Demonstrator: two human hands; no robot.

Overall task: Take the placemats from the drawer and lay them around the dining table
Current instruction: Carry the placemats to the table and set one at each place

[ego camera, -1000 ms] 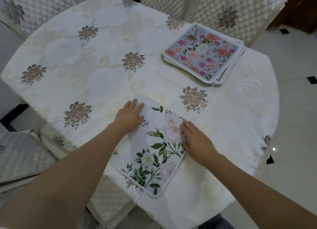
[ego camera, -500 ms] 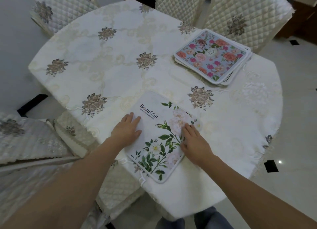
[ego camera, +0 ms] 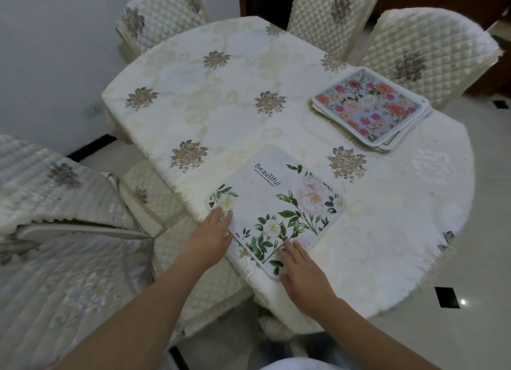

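Note:
A white placemat (ego camera: 276, 203) printed with green leaves, pale flowers and the word "Beautiful" lies flat near the front edge of the dining table (ego camera: 221, 98). My left hand (ego camera: 213, 236) rests with straight fingers on the mat's near-left edge. My right hand (ego camera: 301, 272) lies flat on the mat's near corner, fingers straight. A stack of placemats (ego camera: 370, 109), topped by a blue one with pink and orange roses, sits at the table's far right.
The table wears a cream embroidered cloth with brown flower motifs. Quilted-cover chairs (ego camera: 431, 57) stand along the far side, and another chair (ego camera: 49, 203) is at my left, its seat tucked under the table edge. Tiled floor (ego camera: 470, 300) lies to the right.
Both hands have slid back along the mat toward its near edge, uncovering the printed word and more of the flowers. The view has pulled back and shifted left.

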